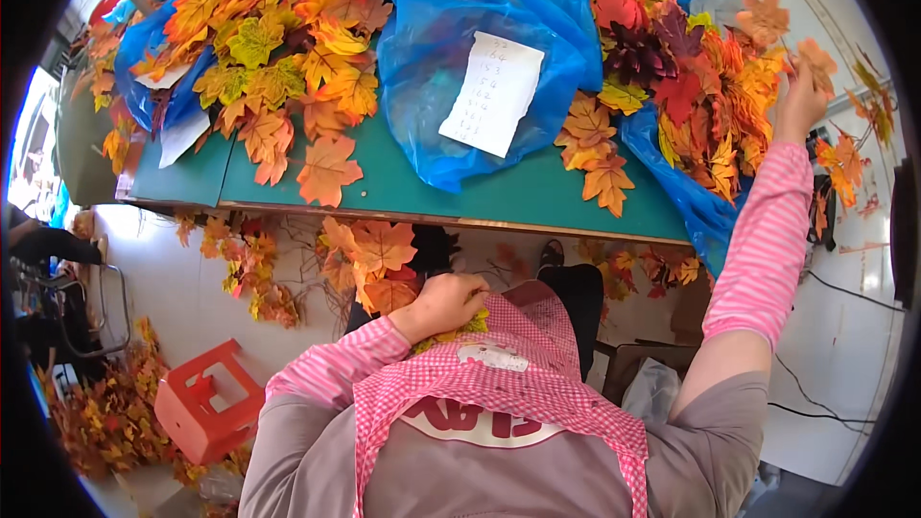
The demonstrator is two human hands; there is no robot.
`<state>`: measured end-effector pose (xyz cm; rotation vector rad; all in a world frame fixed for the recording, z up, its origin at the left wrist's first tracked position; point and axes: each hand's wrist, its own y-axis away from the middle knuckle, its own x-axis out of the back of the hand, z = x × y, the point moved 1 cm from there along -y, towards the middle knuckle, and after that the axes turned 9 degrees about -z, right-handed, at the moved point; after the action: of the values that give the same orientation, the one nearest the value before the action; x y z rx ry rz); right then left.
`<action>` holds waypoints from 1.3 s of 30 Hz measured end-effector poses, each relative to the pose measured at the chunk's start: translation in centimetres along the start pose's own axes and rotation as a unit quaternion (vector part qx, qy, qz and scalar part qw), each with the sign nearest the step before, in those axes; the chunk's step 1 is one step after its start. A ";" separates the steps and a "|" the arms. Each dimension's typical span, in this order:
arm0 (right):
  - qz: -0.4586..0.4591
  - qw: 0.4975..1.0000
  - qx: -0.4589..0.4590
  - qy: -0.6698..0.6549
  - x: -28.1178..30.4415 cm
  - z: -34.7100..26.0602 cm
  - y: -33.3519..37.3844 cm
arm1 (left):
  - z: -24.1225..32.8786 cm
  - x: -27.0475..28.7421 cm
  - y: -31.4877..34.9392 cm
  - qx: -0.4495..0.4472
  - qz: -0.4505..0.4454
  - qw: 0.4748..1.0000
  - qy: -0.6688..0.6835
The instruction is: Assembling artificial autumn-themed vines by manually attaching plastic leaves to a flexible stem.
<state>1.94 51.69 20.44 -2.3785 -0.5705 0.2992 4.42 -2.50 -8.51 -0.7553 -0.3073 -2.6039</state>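
Note:
My left hand (443,305) is closed in front of the apron, fingers curled in. Beside its wrist hangs a bunch of orange artificial maple leaves (381,251). A yellow-green leaf (472,323) sticks out beneath the fingers, so the hand appears to grip the leaves' stems, which are hidden. Far to the right, my right hand (801,105) is raised at the edge of a leaf pile (739,72). Its fingers pinch a pale orange maple leaf (816,64). Another pale orange leaf (764,18) lies just beyond it.
A green table (403,194) carries blue plastic bags (413,58), a handwritten paper (492,93) and a large heap of autumn leaves (288,48). On the floor at left stand a red stool (209,401) and more leaves (120,403). Black cables (815,412) run along the right.

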 end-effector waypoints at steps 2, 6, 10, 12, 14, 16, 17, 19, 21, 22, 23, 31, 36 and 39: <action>-0.033 0.998 0.039 0.031 -0.4 -1.9 4.4 | 0.1 0.1 -0.1 -0.013 -0.001 1.000 0.002; -0.306 0.844 0.019 0.441 -0.5 -0.2 16.0 | -0.1 -0.1 0.4 -0.009 -0.005 1.000 0.007; -0.452 0.808 0.045 0.374 0.7 0.4 22.0 | 0.0 -0.2 0.6 -0.013 -0.017 1.000 -0.005; -0.439 0.807 0.093 0.383 1.3 0.9 22.6 | 0.3 -0.2 0.7 -0.014 -0.022 1.000 -0.007; -0.429 0.861 -0.094 0.256 2.2 1.9 22.0 | 0.5 -0.3 0.8 -0.036 -0.006 0.999 -0.011; -0.337 0.898 -0.216 0.180 2.1 3.9 21.0 | 0.7 -0.6 1.0 -0.033 0.000 0.999 -0.017; -0.284 0.903 -0.283 0.153 1.1 2.5 20.9 | 0.8 -0.7 1.1 -0.034 0.000 0.999 -0.019; -0.298 0.898 -0.219 0.240 0.9 4.6 20.5 | 1.2 -0.6 1.6 -0.054 0.007 0.997 -0.051; -0.309 0.875 -0.202 0.314 0.1 5.7 20.3 | 1.5 -0.5 2.0 -0.077 0.042 0.989 -0.115; -0.293 0.896 -0.243 0.229 0.5 7.0 20.0 | 2.0 0.0 2.1 -0.098 0.060 0.978 -0.173; -0.314 0.876 -0.218 0.296 0.6 7.0 19.4 | 2.0 0.3 2.1 -0.128 0.096 0.964 -0.214; -0.303 0.876 -0.348 0.138 2.3 7.9 17.0 | 3.3 8.5 2.2 0.069 0.076 0.957 0.272; -0.277 0.874 -0.392 0.073 2.0 7.5 16.8 | 3.0 10.8 2.4 0.124 0.039 0.878 0.460; -0.265 0.902 -0.332 0.072 2.6 6.5 16.6 | 3.8 10.6 2.5 0.125 0.039 0.884 0.450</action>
<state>7.24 45.23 4.49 -2.6973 -1.3845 -0.3755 -0.90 -6.97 0.72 0.5356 -0.2955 -2.4559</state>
